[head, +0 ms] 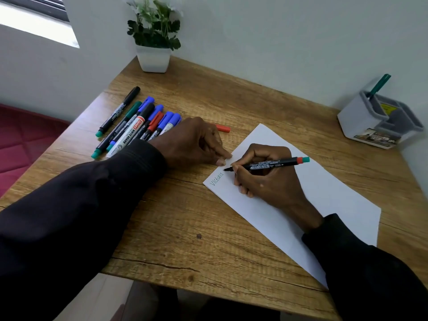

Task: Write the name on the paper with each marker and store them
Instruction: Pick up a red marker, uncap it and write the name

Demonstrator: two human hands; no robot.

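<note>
A white paper (324, 195) lies slanted on the wooden table (185, 228), with one name written in green near its left corner (217, 179). My right hand (264, 174) grips a black marker (271, 164) with a red band and a teal end, its tip on the paper just above the name. My left hand (196, 142) rests on the table and its fingertips press the paper's left edge. Several capped markers (136, 126) in blue, green, red and black lie in a row at the left. A red cap (223, 128) lies just beyond my left hand.
A grey-and-white desk organiser (370, 121) stands at the far right with one green marker (378, 85) upright in it. A white pot with a plant (153, 57) sits at the table's back corner. Walls close the back and right sides.
</note>
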